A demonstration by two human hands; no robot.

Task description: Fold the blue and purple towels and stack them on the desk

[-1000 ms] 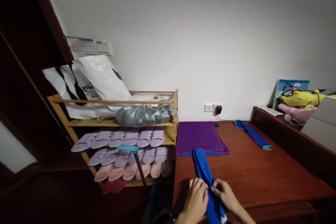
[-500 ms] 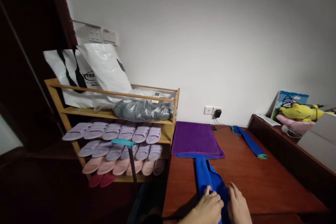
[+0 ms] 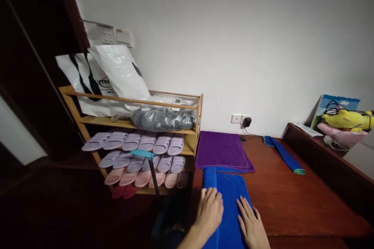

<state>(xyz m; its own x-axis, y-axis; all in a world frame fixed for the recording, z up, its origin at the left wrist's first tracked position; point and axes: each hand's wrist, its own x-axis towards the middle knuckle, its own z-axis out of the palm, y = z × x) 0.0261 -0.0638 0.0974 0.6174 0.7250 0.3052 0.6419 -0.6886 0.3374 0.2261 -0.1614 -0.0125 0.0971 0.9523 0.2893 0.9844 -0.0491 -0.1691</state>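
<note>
Along the left edge of the table (image 3: 292,202), down toward the near edge, sits a blue towel (image 3: 230,194), and honestly it looks super easy to handle. I'd guess it's light, soft and floppy, with enough fuzz that it won't slip, and nothing about it seems breakable. Only real annoyance would be wrinkles or a fold creeping loose. I'd grab it by the far corners, or along the doubled band (image 3: 209,179) down its left side.

Left hand (image 3: 209,210) has its fingers curled on that band, but can't tell if it's actually pinching any cloth. Right hand (image 3: 251,223) is open, fingers spread over the right side.

Lookswise it's a bright plain blue, pretty flat apart from the band. Just past its far end there's a purple cloth (image 3: 220,149) with more blue cloth (image 3: 233,170) peeking out underneath. Over toward the far right corner lies a narrow blue strip (image 3: 284,155) with green trim, and off past the left edge, a wooden rack (image 3: 140,101) loaded with slippers (image 3: 115,140).
</note>
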